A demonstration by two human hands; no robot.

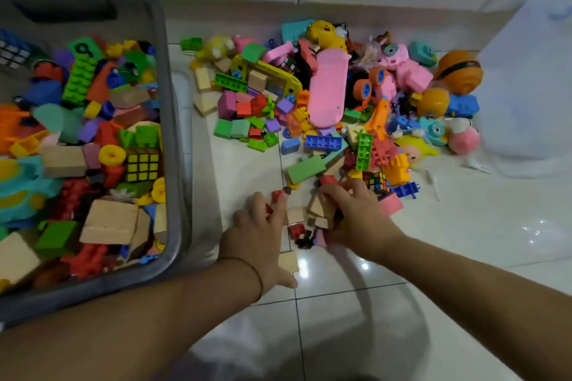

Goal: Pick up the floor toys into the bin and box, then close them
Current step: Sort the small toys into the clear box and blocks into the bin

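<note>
Colourful toys lie heaped beside the open, toy-filled grey bin.

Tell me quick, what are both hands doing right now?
Left hand: fingers pinching a small red brick.
Right hand: fingers curled round wooden blocks.
</note>
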